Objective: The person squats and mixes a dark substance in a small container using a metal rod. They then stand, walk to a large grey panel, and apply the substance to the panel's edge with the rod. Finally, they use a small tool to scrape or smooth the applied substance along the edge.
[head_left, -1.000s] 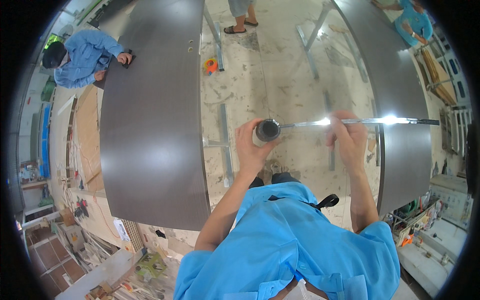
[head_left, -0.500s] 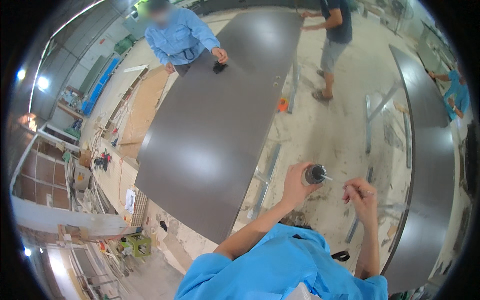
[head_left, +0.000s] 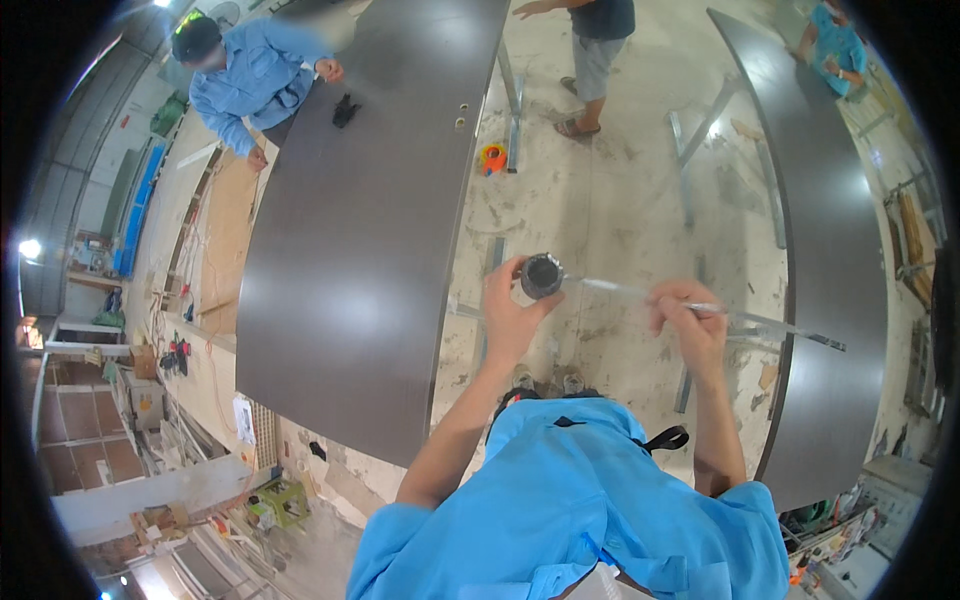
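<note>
At ten o'clock a person in a blue shirt (head_left: 250, 85) leans over the far end of a long dark panel (head_left: 370, 230), which runs from twelve o'clock down toward seven; a small black thing (head_left: 345, 110) lies on it by that person's hand. Just right of centre, the left hand (head_left: 512, 315) is closed around a dark roll (head_left: 541, 275) with its open core facing the camera, and a thin clear strip (head_left: 610, 287) runs from the roll toward three o'clock. The right hand (head_left: 688, 325) pinches that strip, fingers together on it, and the strip carries on past the hand to a second dark panel (head_left: 830, 300) at three o'clock. The hands are held apart with the strip taut between them, above the floor and not resting on anything. The likely trouble, as I judge it, is the strip: pulled out long and unsupported, it could twist, sag or stick to itself or to the blue shirt below, and a slack pinch could let it snap back to the roll. The floor (head_left: 600, 200) is pale, dusty concrete with metal trestle legs (head_left: 510, 90) and an orange tool (head_left: 492, 158) at twelve o'clock. Another person's legs (head_left: 590, 70) stand at one o'clock, a third figure (head_left: 832, 45) at two. Shelves and clutter crowd the wall from eight to nine o'clock.
</note>
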A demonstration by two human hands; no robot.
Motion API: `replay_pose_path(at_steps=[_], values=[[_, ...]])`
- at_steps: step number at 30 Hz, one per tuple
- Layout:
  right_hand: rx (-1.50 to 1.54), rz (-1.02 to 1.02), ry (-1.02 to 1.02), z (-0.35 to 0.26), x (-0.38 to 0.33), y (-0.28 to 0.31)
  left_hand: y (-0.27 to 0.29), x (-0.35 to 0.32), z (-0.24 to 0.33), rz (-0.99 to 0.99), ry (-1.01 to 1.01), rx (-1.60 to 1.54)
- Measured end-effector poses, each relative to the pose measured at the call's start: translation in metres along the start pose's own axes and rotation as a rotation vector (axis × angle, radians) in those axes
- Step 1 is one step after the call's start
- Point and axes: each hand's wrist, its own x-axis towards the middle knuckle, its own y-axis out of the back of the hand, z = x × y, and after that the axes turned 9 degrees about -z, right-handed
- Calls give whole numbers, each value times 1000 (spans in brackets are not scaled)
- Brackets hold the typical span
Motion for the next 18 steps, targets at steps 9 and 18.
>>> replay_pose_path(at_steps=[9,18], values=[[700,441,-59,69,21,31,4,26,-19,57,150,-173],[1303,650,-81,149,66,72,99,145,-116,235,200,-27]])
